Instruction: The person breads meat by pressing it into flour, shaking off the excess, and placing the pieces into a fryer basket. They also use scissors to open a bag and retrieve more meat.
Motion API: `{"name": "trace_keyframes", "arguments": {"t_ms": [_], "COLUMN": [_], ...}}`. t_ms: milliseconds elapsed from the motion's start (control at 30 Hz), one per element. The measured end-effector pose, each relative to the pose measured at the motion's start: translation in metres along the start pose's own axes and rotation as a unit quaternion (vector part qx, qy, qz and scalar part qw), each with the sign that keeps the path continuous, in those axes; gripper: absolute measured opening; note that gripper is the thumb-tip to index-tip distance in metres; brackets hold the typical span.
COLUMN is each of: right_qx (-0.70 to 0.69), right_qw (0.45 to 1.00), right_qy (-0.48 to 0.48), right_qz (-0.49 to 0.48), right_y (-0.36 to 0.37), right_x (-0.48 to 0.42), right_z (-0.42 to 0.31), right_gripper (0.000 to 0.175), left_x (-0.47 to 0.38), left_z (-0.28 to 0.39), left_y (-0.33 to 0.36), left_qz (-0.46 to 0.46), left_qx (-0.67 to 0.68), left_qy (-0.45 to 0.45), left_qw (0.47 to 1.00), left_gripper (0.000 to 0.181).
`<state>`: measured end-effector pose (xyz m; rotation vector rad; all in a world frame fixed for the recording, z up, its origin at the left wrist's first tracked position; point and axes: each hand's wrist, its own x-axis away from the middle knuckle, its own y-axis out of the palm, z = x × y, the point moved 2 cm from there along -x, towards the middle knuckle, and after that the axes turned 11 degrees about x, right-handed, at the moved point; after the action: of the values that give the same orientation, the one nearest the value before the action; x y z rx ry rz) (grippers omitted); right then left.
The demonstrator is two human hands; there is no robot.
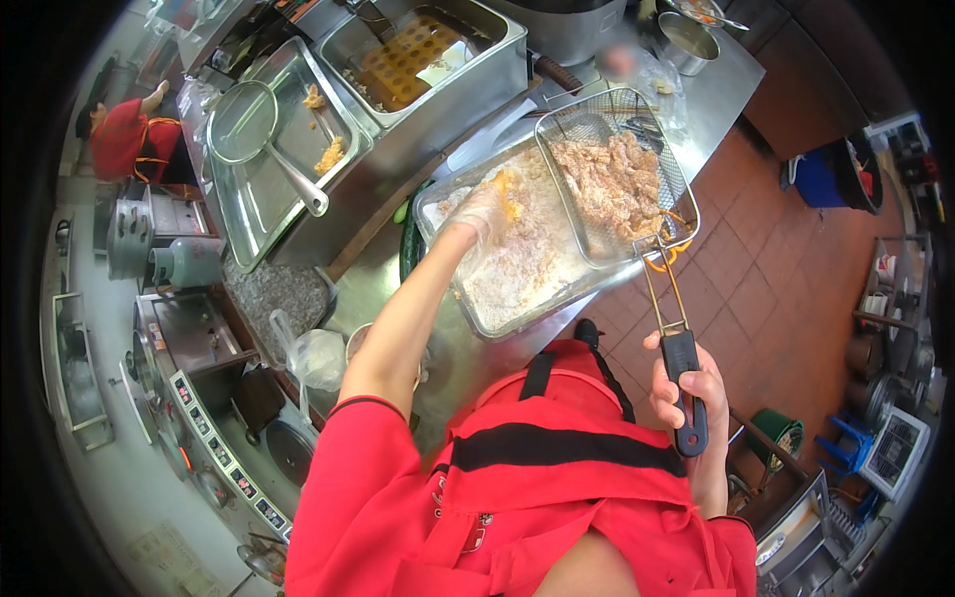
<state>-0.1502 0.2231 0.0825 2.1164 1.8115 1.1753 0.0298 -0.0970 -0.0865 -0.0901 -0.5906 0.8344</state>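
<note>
My left hand [481, 215], in a clear plastic glove, is down in a metal tray [515, 328] of white, crumbly flour [507, 287]. Orange-yellow batter clings around its fingertips, and I cannot tell whether they hold a piece. My right hand [690, 388] is bare and wrapped around the black handle [680, 351] of a wire frying basket [675, 183]. Flour-coated pieces of what looks like raw meat [615, 179] are heaped in this basket. It overlaps the tray's right end, and orange rings [664, 257] hang near the handle joint.
Left of the tray stands a deep fryer [515, 56] with brownish oil. A steel tray [224, 194] beside it bears a round strainer [242, 123] and fried scraps. A pot [690, 45] stands at the back right. Another person [134, 138] in red is far left.
</note>
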Motion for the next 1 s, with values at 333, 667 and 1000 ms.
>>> {"name": "trace_keyframes", "arguments": {"t_ms": [333, 667, 1000], "right_qx": [0.006, 0.0, 0.034], "right_qw": [1.0, 1.0, 0.997], "right_qy": [-0.002, 0.017, 0.048], "right_qz": [0.006, -0.015, -0.051], "right_y": [0.0, -0.007, -0.019], "right_x": [0.001, 0.002, -0.007], "right_z": [0.003, 0.004, 0.009], "right_gripper": [0.057, 0.054, 0.049], "left_x": [-0.007, 0.042, 0.065], "left_z": [0.004, 0.012, 0.103], "left_y": [0.009, -0.004, -0.012], "left_qz": [-0.031, -0.018, -0.028], "left_qx": [-0.142, 0.058, 0.044], "left_qy": [0.063, 0.022, 0.11], "left_qw": [0.987, 0.998, 0.993], "left_gripper": [0.03, 0.011, 0.017]}}
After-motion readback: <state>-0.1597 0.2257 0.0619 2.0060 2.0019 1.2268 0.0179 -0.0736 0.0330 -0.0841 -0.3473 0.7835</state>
